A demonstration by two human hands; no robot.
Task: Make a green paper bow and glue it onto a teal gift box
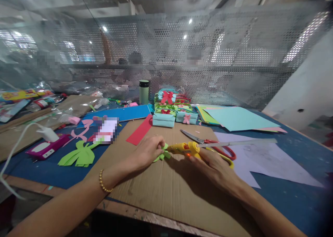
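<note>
My right hand (212,164) is wrapped round a yellow hot glue gun (186,148), a long glue stick (239,143) poking out of its back. The gun's nozzle points left and meets a small green paper bow (164,155). That piece is pinched in the fingers of my left hand (149,150), which hide part of it. Both hands are over a brown cardboard sheet (156,188). Just behind the gun lie scissors (203,140) with red handles, and a red paper strip (140,130) rests beyond my left hand.
Small paper boxes with bows (163,119) are stacked at the back beside a green tumbler (144,92). Coloured paper sheets (239,117) and a lilac sheet (241,160) spread rightward. To the left are green paper cutouts (78,155) and a purple power strip (48,146) with a white cable.
</note>
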